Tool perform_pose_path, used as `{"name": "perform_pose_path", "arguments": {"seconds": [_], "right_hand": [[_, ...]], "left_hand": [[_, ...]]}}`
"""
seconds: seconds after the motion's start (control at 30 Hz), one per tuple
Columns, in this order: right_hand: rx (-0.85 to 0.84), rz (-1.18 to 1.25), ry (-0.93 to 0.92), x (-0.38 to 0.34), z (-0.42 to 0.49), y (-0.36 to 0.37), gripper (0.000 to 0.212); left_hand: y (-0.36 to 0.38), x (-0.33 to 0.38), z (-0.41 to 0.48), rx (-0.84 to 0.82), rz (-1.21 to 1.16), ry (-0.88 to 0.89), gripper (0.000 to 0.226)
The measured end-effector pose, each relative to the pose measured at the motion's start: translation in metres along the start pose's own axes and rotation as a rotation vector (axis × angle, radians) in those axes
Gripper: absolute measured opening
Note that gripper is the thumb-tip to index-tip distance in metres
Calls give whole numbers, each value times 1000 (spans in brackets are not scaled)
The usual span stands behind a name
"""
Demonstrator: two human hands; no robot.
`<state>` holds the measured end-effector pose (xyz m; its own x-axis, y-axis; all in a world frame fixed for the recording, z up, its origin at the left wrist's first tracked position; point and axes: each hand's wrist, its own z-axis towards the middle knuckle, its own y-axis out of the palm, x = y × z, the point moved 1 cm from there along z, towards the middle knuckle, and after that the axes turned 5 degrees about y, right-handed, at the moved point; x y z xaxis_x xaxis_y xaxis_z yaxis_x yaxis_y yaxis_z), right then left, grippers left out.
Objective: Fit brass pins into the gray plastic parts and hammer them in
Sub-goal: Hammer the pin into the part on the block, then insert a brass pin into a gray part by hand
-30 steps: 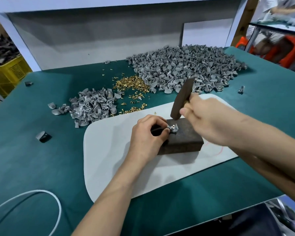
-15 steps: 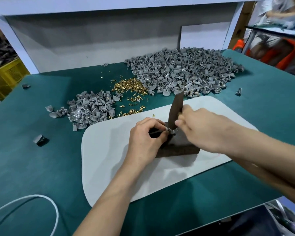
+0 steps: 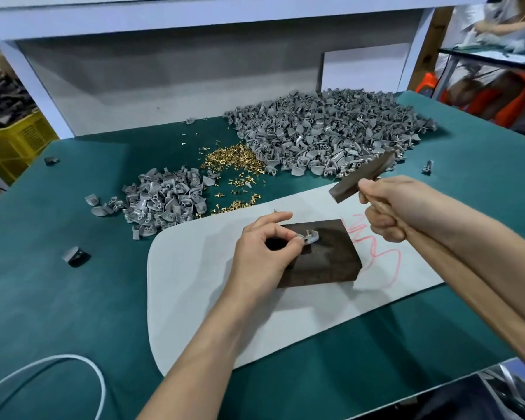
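My left hand pinches a gray plastic part with a brass pin standing in it, held on top of a dark metal block. My right hand grips the wooden handle of a hammer, whose dark head is raised up and to the right of the block, clear of the part. A heap of brass pins lies on the green table beyond the block. Behind it spreads a big pile of gray parts, and a smaller pile lies to the left.
The block sits on a white mat with red scribbles, on the green table. Loose gray parts lie at left and one at right. A white cable loops at the near left. A yellow crate stands off the table's left.
The hammer has swung up and to the right, away from the block, after being down on the part. My left hand stays pinching the part on the block.
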<state>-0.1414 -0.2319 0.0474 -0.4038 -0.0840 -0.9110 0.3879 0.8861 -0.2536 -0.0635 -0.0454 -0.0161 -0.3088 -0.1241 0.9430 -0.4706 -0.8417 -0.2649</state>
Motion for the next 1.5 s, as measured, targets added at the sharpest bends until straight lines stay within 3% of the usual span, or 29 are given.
{"name": "perform_pose_path", "arguments": {"seconds": [0.2,0.43,0.53,0.77,0.87,1.0,1.17,1.5], "right_hand": [[-92,104,-4,0,8,2,28],[-383,921,29,39,62,-3,30],[-420,1077,7,55,76,-2,24],[-385,1107,19,52,86,-2,25],[-377,1154,24,52,86,-3,24],[-405,1162,56,52,91,-3,25],[-438,1119,68,50,93,-1,25],[-421,1151,79,51,92,-2,24]], "left_hand": [[-1,-2,-1,-14,20,12,17],[-6,-1,-2,-90,62,10,17],[-13,2,-1,-48,25,-35,22],[15,45,112,29,214,73,12],[9,34,184,32,575,33,21],[-27,-19,199,-172,1018,-78,35],[-29,-33,189,-158,1017,35,11],[-32,-26,187,-180,1084,20,16]]}}
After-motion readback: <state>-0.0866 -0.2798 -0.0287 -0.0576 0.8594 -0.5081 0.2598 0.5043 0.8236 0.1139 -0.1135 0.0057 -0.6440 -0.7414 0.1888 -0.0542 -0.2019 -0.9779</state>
